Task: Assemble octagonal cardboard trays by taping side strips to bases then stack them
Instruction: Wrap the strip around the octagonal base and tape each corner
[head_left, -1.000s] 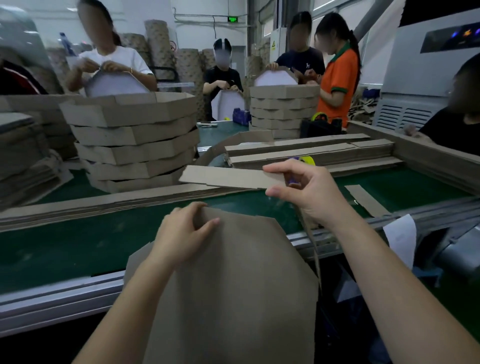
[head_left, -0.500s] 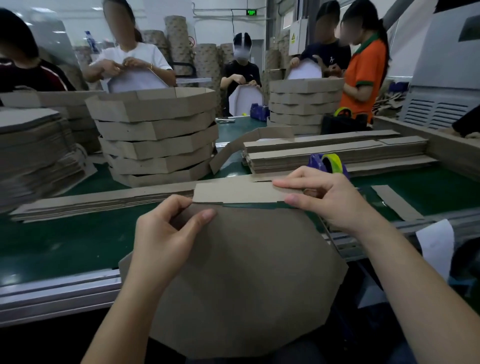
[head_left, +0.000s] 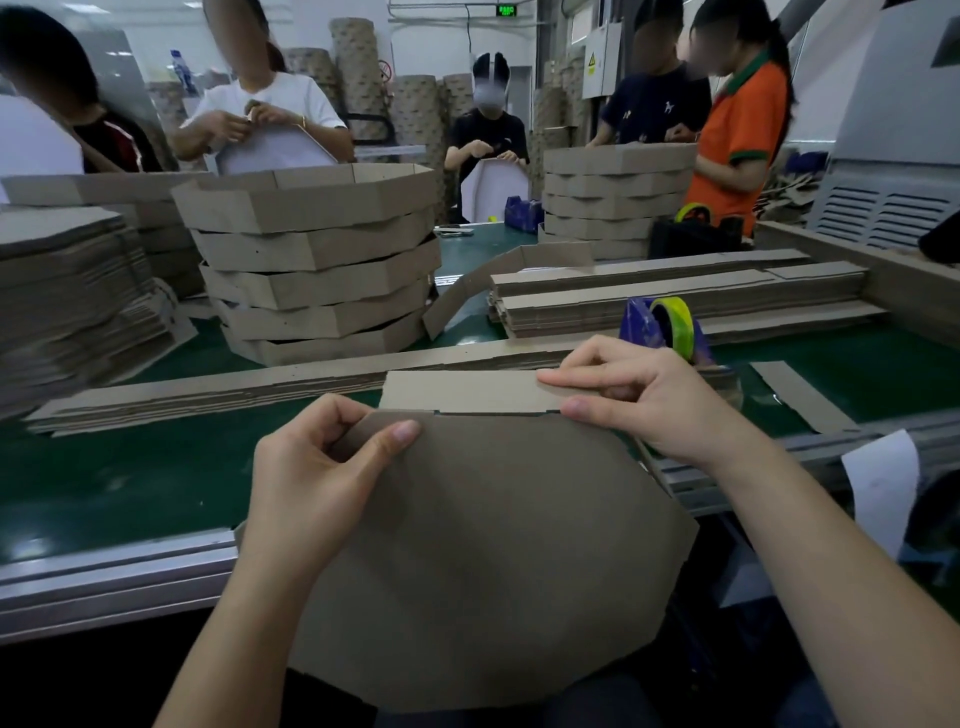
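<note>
An octagonal brown cardboard base (head_left: 493, 561) leans toward me over the table's near edge. My left hand (head_left: 322, 478) grips its upper left edge, thumb on the face. A brown side strip (head_left: 467, 391) lies along the base's top edge, and my right hand (head_left: 639, 400) pinches the strip's right end against that edge. A blue tape dispenser with a yellow-green roll (head_left: 670, 327) stands just behind my right hand. A stack of finished octagonal trays (head_left: 311, 260) stands at the back left.
Flat side strips (head_left: 675, 296) are piled on the green belt (head_left: 130, 467) at the right; more long strips (head_left: 208, 395) lie across the middle. Flat bases (head_left: 67, 291) are stacked at far left. Several people work across the table beside another tray stack (head_left: 613, 197).
The base has been raised and tilted toward me. My right hand has brought the strip down onto the base's top edge, and my left hand has shifted its grip on the upper left edge.
</note>
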